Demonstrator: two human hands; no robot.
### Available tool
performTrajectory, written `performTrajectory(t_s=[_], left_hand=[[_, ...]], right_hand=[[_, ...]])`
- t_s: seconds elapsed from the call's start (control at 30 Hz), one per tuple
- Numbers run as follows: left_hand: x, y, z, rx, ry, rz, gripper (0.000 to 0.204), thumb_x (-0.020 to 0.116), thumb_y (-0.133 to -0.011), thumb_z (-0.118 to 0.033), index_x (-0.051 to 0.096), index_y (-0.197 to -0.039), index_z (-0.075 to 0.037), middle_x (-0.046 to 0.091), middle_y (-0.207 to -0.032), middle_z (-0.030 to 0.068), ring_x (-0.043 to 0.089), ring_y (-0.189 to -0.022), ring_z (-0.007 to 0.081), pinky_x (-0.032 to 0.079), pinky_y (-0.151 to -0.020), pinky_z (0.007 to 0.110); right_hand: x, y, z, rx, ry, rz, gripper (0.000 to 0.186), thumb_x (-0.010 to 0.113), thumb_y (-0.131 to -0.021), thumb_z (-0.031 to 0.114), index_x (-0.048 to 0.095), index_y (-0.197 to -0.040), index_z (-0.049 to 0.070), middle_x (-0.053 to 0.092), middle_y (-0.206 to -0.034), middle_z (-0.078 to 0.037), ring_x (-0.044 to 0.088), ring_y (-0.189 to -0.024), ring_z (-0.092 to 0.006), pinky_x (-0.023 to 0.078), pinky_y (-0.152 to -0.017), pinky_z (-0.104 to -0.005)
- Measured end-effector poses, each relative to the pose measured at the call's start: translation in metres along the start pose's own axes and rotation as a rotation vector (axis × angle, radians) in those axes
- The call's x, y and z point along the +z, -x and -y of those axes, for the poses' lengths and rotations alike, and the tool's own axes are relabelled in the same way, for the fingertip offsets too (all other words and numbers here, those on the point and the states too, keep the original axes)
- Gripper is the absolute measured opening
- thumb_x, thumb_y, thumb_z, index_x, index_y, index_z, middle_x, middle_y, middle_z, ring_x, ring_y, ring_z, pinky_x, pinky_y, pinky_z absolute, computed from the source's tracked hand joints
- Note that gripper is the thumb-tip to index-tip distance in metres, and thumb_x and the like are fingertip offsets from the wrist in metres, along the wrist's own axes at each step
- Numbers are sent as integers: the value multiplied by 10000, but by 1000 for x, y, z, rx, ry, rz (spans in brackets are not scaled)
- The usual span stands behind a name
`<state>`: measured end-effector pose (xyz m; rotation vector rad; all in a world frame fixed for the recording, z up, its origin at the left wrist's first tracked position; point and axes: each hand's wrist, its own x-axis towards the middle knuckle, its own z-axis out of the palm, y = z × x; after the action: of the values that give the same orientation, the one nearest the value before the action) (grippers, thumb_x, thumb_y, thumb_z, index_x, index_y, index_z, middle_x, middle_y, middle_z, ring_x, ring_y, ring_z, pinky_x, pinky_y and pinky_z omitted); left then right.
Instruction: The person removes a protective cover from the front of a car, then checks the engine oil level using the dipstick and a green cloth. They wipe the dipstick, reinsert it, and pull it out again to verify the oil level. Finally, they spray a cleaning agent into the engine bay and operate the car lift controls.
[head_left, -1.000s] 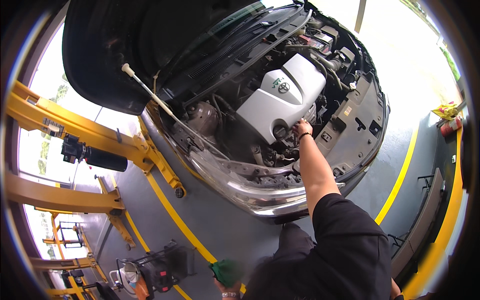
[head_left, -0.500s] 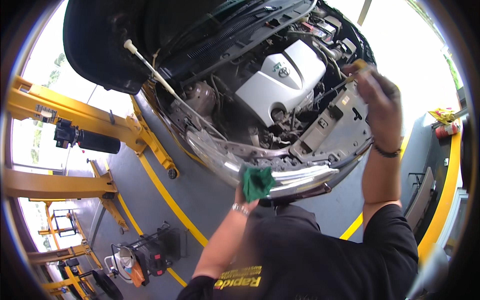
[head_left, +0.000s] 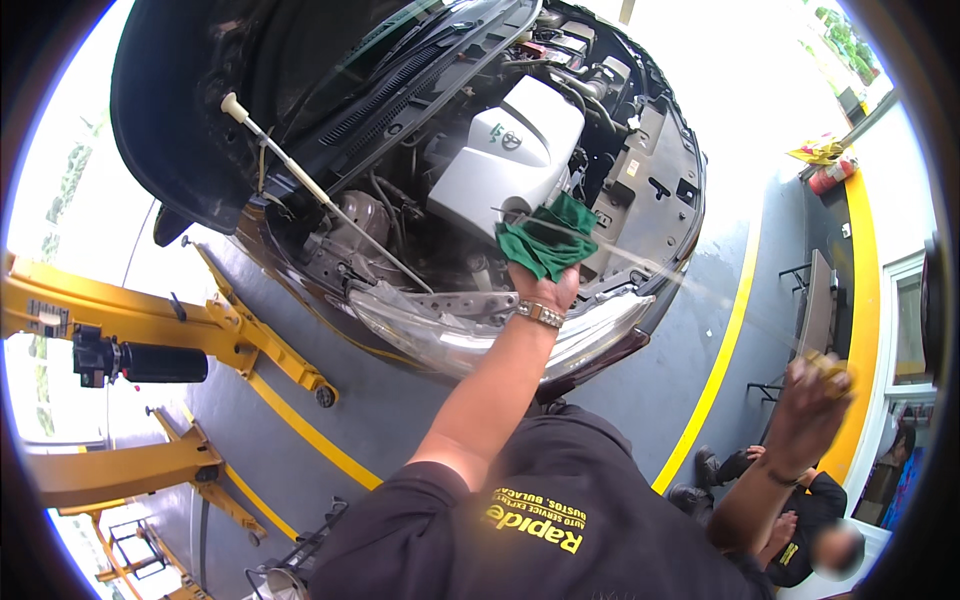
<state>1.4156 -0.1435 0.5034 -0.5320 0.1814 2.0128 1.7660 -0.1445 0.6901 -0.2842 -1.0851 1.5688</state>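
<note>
My left hand (head_left: 548, 286) is closed around a crumpled green cloth (head_left: 546, 238) above the front of the open engine bay, next to the silver engine cover (head_left: 500, 165). My right hand (head_left: 806, 418) is out at the far right, its fingers wrapped around the yellow handle of an oil dipstick (head_left: 832, 374). The thin blade, blurred by motion, stretches from that handle leftward to the cloth. Its tip end seems to show just left of the cloth; whether the cloth is pinched on it I cannot tell.
A white-tipped rod (head_left: 290, 165) props the raised hood (head_left: 170, 110). Yellow lift arms (head_left: 225, 330) stand at left. Another person (head_left: 815, 510) sits at lower right, close to my right arm. A bench (head_left: 816, 300) and a red fire extinguisher (head_left: 828, 178) are along the right side.
My right hand has swung from above the engine bay out to the lower right, drawing the dipstick clear. My left hand has raised the cloth from the front edge to over the engine.
</note>
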Motion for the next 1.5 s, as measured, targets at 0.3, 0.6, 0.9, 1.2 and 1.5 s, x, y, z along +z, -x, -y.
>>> performTrajectory(t_s=[0.3,0.6,0.9,1.2,1.5], left_hand=[[31,-17,-71,449,-732,-262,341,522,-981,-369,660,-941,-59,660,-809,69,621,-630,178,482,-496,343],[86,-43,-166,488,-746,-174,187,542,-900,-173,542,-721,-121,482,-582,22,425,-427,131,329,-397,265],[94,-53,-128,449,-970,-78,213,534,-936,-229,630,-849,-60,588,-640,46,533,-500,157,407,-429,312],[-64,-162,-196,1230,-2593,178,416,532,-931,-159,515,-1300,35,442,-1436,202,383,-1335,408,347,-1098,455],[-153,-130,-110,544,-2794,533,414,414,-900,-111,592,-1270,-57,488,-1438,115,425,-1358,269,402,-1067,401]], right_hand=[[-11,204,-114,772,212,-468,368,505,-1002,306,475,-722,68,548,-729,-104,510,-621,-182,434,-592,-319],[-23,242,-137,941,224,-335,231,531,-943,194,614,-861,-5,595,-747,-96,578,-700,-161,469,-632,-281],[-4,215,-114,1044,673,-37,222,548,-991,200,661,-959,12,502,-667,43,419,-591,-50,355,-548,-218],[-27,300,-14,984,732,-453,273,564,-994,231,654,-894,-6,479,-605,50,417,-526,-38,326,-500,-215],[-10,297,-12,962,750,-523,280,567,-997,264,648,-906,12,452,-602,71,356,-503,-13,256,-465,-203]])
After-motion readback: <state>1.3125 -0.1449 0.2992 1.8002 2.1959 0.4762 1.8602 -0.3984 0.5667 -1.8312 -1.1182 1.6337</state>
